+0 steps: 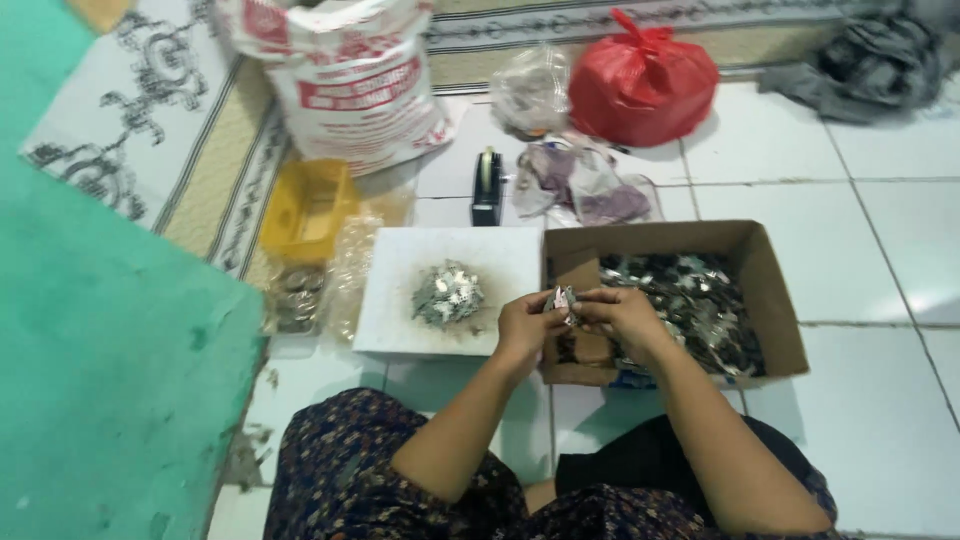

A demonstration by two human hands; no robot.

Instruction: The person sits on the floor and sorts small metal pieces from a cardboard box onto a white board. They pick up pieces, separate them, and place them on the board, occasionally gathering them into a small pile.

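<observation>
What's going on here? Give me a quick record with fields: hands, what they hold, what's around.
left hand: pinches a small shiny piece
right hand: grips the same piece, over the box edge
box: cardboard, open, full of shiny pieces
white board: left of the box, with a small pile
yellow tray: further left
behind: tape dispenser, red bag, printed sack
surface: tiled floor
</observation>
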